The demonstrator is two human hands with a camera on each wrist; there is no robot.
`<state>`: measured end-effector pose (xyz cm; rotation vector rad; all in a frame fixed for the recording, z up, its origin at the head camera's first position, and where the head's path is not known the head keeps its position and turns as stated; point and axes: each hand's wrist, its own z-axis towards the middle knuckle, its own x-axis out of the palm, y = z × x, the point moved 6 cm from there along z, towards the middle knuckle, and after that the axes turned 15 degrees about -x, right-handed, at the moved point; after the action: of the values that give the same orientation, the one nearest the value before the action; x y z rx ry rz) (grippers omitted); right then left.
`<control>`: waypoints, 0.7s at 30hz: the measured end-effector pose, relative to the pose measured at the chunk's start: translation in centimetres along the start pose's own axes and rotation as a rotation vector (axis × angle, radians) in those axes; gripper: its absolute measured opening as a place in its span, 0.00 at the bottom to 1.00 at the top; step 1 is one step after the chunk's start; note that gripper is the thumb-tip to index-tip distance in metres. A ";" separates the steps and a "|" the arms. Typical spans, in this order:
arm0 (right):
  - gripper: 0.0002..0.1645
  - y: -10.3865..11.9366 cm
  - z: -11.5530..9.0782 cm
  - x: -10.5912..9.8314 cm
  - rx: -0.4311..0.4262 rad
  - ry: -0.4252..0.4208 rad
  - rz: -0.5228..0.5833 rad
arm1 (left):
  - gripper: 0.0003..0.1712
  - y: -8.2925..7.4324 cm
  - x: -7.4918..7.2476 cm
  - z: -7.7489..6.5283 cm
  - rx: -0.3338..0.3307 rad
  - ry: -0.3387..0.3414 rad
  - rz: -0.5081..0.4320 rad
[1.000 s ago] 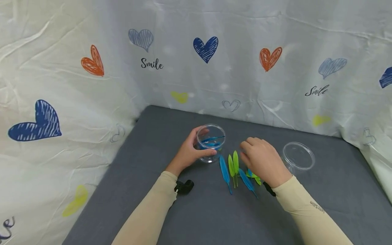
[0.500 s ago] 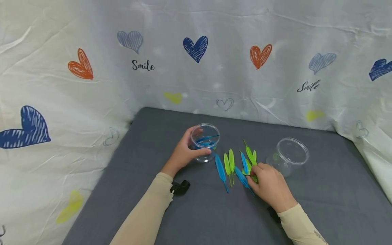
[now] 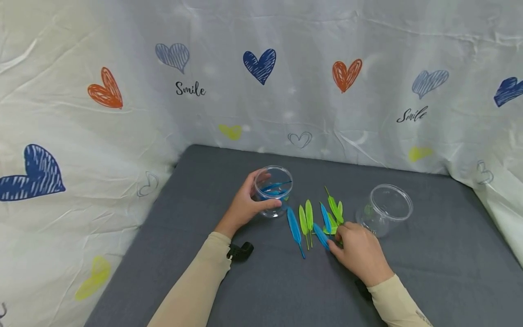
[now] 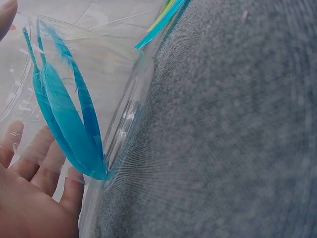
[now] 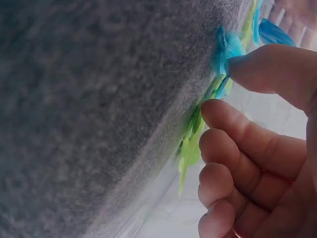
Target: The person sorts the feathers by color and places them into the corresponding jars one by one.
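My left hand [image 3: 249, 202] grips a clear plastic jar [image 3: 274, 211], with its thumb across the near side and fingers round the far side. Several blue feathers [image 4: 64, 109] lean inside that jar. To its right, blue and lime-green feathers lie on the grey cloth. My right hand [image 3: 361, 252] is low over the right end of this group, by a blue feather [image 3: 320, 236] and some green feathers [image 3: 330, 227]. In the right wrist view, the thumb [image 5: 262, 69] touches a blue feather, while a gap separates it from the bent index finger [image 5: 237, 121].
A second clear jar [image 3: 390, 213] stands open-topped right of the feathers, just beyond my right hand. Two green feathers [image 3: 305, 218] and a blue feather [image 3: 294, 227] lie by the left jar. A white curtain [image 3: 302, 100] printed with hearts hangs behind the grey-covered table [image 3: 286, 290].
My right hand has come down from above the feathers toward me, to the right end of the group, then shifted slightly. The left hand keeps holding its jar; the head view has turned slightly right.
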<state>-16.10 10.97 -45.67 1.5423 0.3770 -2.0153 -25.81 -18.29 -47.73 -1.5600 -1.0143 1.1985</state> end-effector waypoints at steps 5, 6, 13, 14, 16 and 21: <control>0.18 0.1 0.1 0.0 0.007 0.008 0.001 | 0.57 0.0 -0.1 0.0 -0.002 -0.005 0.006; 0.18 0.1 0.0 0.0 0.012 0.008 0.003 | 0.57 0.0 0.0 0.0 -0.001 -0.003 0.006; 0.19 0.1 -0.2 -0.1 0.025 0.004 0.005 | 0.56 -0.1 0.0 0.0 0.010 0.000 0.008; 0.19 0.1 -0.2 -0.1 0.022 0.002 0.004 | 0.56 -0.1 0.0 0.0 0.011 0.000 0.008; 0.19 0.1 -0.3 -0.1 0.014 -0.003 -0.001 | 0.56 -0.1 0.0 -0.1 0.009 0.001 0.007; 0.19 -0.2 -0.4 -0.5 0.026 -0.014 -0.011 | 0.56 -0.1 0.0 -0.1 0.006 0.005 0.006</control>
<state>-15.81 11.50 -45.33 1.5434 0.3559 -2.0459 -25.77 -18.29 -47.58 -1.5622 -1.0027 1.1996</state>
